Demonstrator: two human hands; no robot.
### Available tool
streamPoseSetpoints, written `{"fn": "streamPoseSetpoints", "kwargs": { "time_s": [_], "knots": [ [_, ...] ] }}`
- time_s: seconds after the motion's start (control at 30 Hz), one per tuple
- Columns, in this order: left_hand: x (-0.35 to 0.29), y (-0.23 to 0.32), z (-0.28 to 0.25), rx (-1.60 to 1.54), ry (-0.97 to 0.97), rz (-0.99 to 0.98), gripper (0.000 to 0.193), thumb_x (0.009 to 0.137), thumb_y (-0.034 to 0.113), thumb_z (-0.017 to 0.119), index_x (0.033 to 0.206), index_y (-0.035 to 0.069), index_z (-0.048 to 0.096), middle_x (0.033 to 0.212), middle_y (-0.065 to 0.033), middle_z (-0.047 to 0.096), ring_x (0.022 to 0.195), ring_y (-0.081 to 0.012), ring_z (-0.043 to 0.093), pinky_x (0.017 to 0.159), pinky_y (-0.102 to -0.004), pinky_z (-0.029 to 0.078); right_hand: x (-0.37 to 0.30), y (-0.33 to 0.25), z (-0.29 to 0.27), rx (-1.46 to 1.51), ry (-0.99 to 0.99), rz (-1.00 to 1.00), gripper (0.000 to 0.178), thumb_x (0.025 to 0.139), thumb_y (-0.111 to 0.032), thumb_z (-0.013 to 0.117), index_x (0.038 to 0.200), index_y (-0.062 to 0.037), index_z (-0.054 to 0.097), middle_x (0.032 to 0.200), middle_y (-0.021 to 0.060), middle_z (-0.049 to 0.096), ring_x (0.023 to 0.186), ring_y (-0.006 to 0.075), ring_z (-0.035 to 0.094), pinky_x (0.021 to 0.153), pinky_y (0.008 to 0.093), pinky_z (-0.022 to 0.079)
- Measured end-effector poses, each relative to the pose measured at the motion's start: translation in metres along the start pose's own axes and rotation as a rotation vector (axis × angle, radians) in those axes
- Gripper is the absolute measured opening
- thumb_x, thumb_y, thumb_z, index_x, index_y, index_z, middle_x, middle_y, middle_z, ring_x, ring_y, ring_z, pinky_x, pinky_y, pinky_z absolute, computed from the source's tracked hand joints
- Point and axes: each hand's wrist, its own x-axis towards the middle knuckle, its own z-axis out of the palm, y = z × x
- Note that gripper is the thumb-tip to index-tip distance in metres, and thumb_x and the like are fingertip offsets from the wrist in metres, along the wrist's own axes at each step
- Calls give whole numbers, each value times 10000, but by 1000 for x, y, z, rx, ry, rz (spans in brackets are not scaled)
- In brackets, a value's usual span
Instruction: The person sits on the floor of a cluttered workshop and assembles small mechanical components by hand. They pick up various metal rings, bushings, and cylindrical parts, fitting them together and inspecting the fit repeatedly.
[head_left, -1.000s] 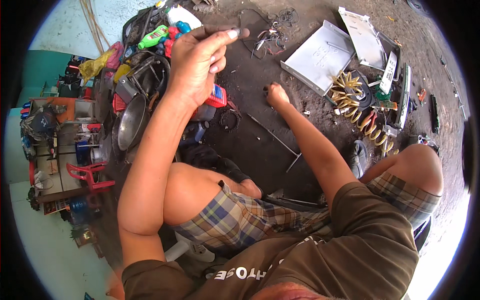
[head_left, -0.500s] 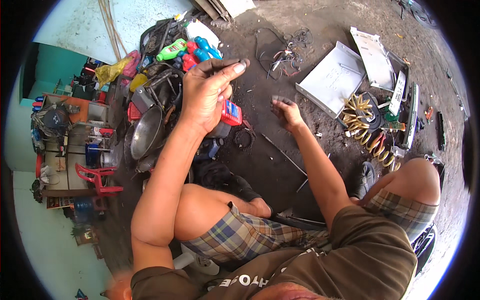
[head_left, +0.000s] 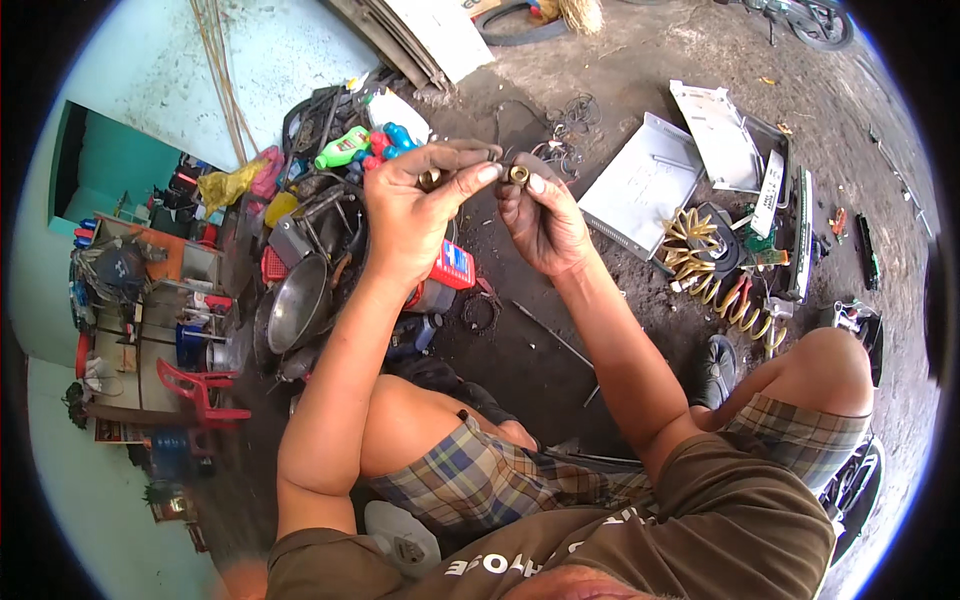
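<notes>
Both hands are raised close together over the dark dirt floor, fingertips nearly meeting. In my right hand [head_left: 548,228], thumb and fingers pinch a small brass ring [head_left: 519,174], its round hole showing. My left hand [head_left: 402,222] is closed, with a small brass-coloured piece [head_left: 428,180] visible between its curled fingers and palm. Its thumb and forefinger press together beside the ring; whether they pinch another small part I cannot make out. A red bottle [head_left: 455,265] with a blue label stands behind my left wrist.
At left a metal pan [head_left: 298,303], bottles [head_left: 343,147] and scrap are heaped. To the right lie a metal casing [head_left: 645,185], coiled yellow tubing [head_left: 735,310] and circuit boards. A thin rod [head_left: 553,335] lies between my forearms. A red plastic chair [head_left: 203,390] stands far left.
My right hand has come up and left to meet my left hand. The brass ring and the brass-coloured piece now show. The view has shifted slightly.
</notes>
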Motion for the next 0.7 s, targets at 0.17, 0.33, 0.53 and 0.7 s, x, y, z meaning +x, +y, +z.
{"fn": "streamPoseSetpoints", "kwargs": {
  "time_s": [0.17, 0.33, 0.53, 0.7],
  "knots": [
    [2, 3, 8, -9, -90, 117, 133, 843, -79, 781, 956, -12, 761, 1066, -142, 769, 696, -30, 599, 565, -170, 422, -3, -11, 20, -102, -61, -24, 260, 937, -84, 730, 1175, -5, 661, 1058, 102, 718, 907, 199, 711, 825, 325, 606],
    [1, 6, 12, -2, -132, 166, 134, 824, -120, 774, 920, -30, 752, 1080, -195, 754, 908, -166, 725, 740, -236, 571, -5, -17, 31, -174, -62, -46, 233, 948, -88, 720, 1155, -6, 654, 1057, 93, 720, 920, 196, 710, 857, 340, 603],
    [-1, 14, 14, -7, -131, 116, 136, 815, -122, 779, 915, -35, 746, 1084, -208, 749, 964, -204, 731, 818, -278, 595, -7, -24, 38, -211, -136, -48, 247, 946, -68, 711, 1163, 13, 627, 1099, 121, 712, 972, 210, 707, 880, 349, 598],
    [-2, 16, 11, 33, -142, 146, 140, 811, -124, 779, 910, -32, 743, 1093, -209, 747, 987, -212, 727, 849, -294, 597, -6, -23, 47, -213, -158, -47, 265, 943, -50, 706, 1177, 22, 605, 1123, 147, 698, 1006, 223, 700, 889, 347, 593]
  ]
}}
